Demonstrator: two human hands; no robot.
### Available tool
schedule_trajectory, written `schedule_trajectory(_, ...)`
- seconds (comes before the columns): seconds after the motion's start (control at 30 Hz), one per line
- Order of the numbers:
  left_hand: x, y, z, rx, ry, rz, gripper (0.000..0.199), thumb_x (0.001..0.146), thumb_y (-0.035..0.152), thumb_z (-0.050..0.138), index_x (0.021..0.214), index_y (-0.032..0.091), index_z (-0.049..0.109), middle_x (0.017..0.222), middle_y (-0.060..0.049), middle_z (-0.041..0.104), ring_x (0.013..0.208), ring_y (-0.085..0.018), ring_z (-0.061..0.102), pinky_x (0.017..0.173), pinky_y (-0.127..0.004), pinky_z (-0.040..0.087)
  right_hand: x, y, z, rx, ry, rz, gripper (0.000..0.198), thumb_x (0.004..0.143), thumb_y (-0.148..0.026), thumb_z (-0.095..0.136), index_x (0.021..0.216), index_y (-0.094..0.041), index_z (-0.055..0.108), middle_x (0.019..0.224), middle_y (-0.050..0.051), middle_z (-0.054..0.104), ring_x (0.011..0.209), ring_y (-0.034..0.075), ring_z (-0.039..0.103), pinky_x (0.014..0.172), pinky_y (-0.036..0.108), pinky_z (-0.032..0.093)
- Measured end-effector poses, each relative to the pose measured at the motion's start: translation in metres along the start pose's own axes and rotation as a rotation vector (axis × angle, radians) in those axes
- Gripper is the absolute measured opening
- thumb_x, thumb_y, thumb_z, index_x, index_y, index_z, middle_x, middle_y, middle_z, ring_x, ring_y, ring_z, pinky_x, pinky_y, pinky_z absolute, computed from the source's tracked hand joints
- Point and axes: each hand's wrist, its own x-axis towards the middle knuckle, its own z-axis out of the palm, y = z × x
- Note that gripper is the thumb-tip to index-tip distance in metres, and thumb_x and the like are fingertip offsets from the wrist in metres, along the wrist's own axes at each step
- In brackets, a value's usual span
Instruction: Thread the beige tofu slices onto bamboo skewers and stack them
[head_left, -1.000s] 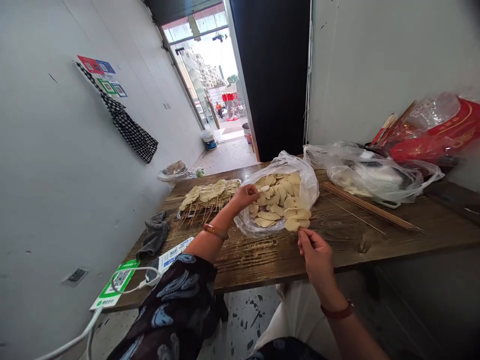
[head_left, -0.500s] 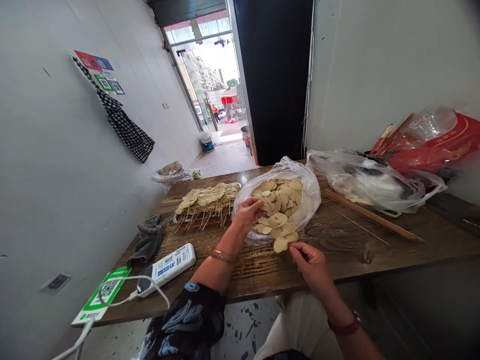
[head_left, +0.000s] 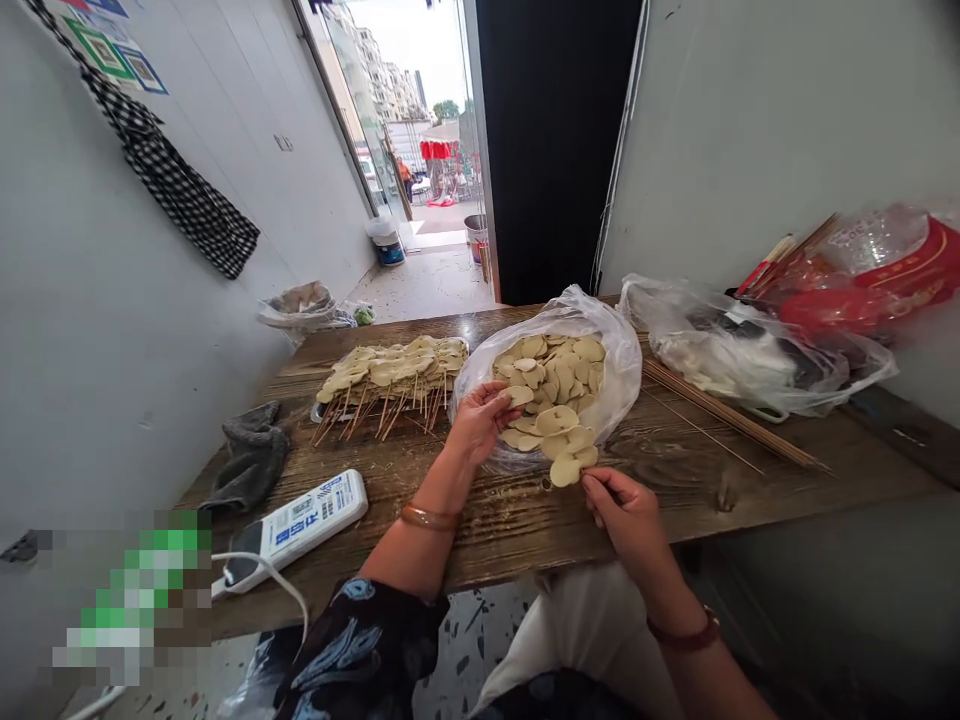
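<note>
My left hand [head_left: 477, 422] is closed, pinching a thin pale oval slice [head_left: 520, 397] at the front left of a clear plastic bag [head_left: 624, 365]. The bag lies open, with many similar slices [head_left: 559, 372] heaped inside. In my right hand [head_left: 628, 510], thumb and fingers grip the near end of a skewer [head_left: 583, 474], whose stick is mostly hidden. Several slices [head_left: 568, 442] are threaded along it, reaching over the bag's near rim. Left of the bag, loaded skewers [head_left: 401, 368] lie piled on a tray, their bare sticks pointing towards me.
Loose bare skewers [head_left: 739, 418] lie right of the bag, near another plastic bag [head_left: 757, 350] and red packaging [head_left: 870, 290]. A white boxy device [head_left: 311, 520] with a cable and a grey cloth [head_left: 251, 455] occupy the wooden table's [head_left: 480, 545] left side.
My left hand now holds a slice clear of the heap; earlier its fingertips were among the slices. My right hand still grips the skewer. The camera view has shifted slightly.
</note>
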Motion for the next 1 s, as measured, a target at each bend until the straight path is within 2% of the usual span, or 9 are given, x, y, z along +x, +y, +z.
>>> schedule_trajectory(0.1, -0.001, -0.006, 0.0, 0.166, -0.044, 0.052, 0.027, 0.066, 0.018, 0.071, 0.091, 0.014, 0.059, 0.073, 0.0, 0.065, 0.059, -0.01, 0.061, 0.058, -0.022, 0.051, -0.001, 0.004, 0.002, 0.085, 0.175, -0.016, 0.03, 0.08, -0.045, 0.065, 0.083, -0.016, 0.068, 0.058, -0.003, 0.052, 0.045, 0.008, 0.042, 0.043, 0.021, 0.033)
schedule_trajectory(0.2, -0.002, -0.014, 0.002, 0.528, -0.113, 0.131, 0.017, 0.07, 0.016, 0.062, 0.087, 0.014, 0.064, 0.065, 0.002, 0.06, 0.056, -0.008, 0.054, 0.057, -0.02, 0.045, -0.001, 0.006, 0.005, 0.193, 0.352, -0.043, 0.031, 0.079, -0.047, 0.067, 0.085, -0.016, 0.066, 0.059, -0.002, 0.052, 0.047, 0.008, 0.041, 0.044, 0.021, 0.035)
schedule_trajectory(0.33, -0.003, -0.02, 0.004, 1.112, -0.157, 0.332, 0.017, 0.072, 0.012, 0.055, 0.083, 0.016, 0.068, 0.075, -0.001, 0.064, 0.072, -0.014, 0.057, 0.07, -0.026, 0.046, -0.001, 0.004, 0.007, 0.218, 0.367, -0.038, 0.033, 0.077, -0.048, 0.068, 0.085, -0.016, 0.066, 0.06, -0.002, 0.052, 0.048, 0.008, 0.041, 0.044, 0.021, 0.035)
schedule_trajectory(0.4, -0.002, -0.018, 0.006, 1.312, -0.149, 0.425, 0.018, 0.075, 0.013, 0.055, 0.085, 0.017, 0.069, 0.087, -0.005, 0.066, 0.083, -0.017, 0.058, 0.078, -0.03, 0.046, 0.0, 0.003, 0.007, 0.233, 0.362, -0.03, 0.033, 0.077, -0.048, 0.068, 0.085, -0.016, 0.066, 0.061, -0.002, 0.052, 0.049, 0.008, 0.041, 0.044, 0.021, 0.035)
schedule_trajectory(0.57, 0.015, -0.005, 0.023, 1.509, -0.135, 0.556, 0.02, 0.084, 0.022, 0.053, 0.096, 0.02, 0.068, 0.102, -0.008, 0.066, 0.098, -0.022, 0.057, 0.088, -0.034, 0.045, -0.001, 0.003, 0.006, 0.254, 0.347, -0.004, 0.034, 0.076, -0.048, 0.068, 0.086, -0.016, 0.068, 0.06, -0.002, 0.053, 0.048, 0.008, 0.042, 0.044, 0.022, 0.035)
schedule_trajectory(0.77, 0.046, 0.002, 0.064, 1.755, -0.32, 0.735, 0.033, 0.087, 0.014, 0.043, 0.111, 0.024, 0.064, 0.116, -0.005, 0.062, 0.109, -0.022, 0.05, 0.096, -0.035, 0.037, -0.001, 0.004, 0.006, 0.203, 0.323, -0.029, 0.034, 0.079, -0.049, 0.066, 0.088, -0.016, 0.069, 0.057, -0.003, 0.051, 0.047, 0.009, 0.042, 0.043, 0.022, 0.034)
schedule_trajectory(0.87, 0.054, 0.004, 0.078, 1.875, -0.435, 0.762, 0.03, 0.086, 0.012, 0.043, 0.103, 0.024, 0.066, 0.11, -0.006, 0.062, 0.107, -0.023, 0.049, 0.092, -0.037, 0.037, 0.0, 0.004, 0.006, 0.178, 0.301, -0.029, 0.033, 0.08, -0.048, 0.064, 0.087, -0.016, 0.069, 0.057, -0.004, 0.051, 0.047, 0.009, 0.042, 0.043, 0.021, 0.034)
schedule_trajectory(1.0, 0.057, 0.011, 0.081, 1.96, -0.422, 0.784, 0.023, 0.086, 0.015, 0.043, 0.09, 0.017, 0.065, 0.101, -0.011, 0.062, 0.102, -0.026, 0.051, 0.089, -0.041, 0.038, 0.0, 0.004, 0.005, 0.201, 0.271, -0.034, 0.03, 0.082, -0.047, 0.063, 0.086, -0.017, 0.069, 0.058, -0.004, 0.051, 0.047, 0.009, 0.043, 0.043, 0.021, 0.035)
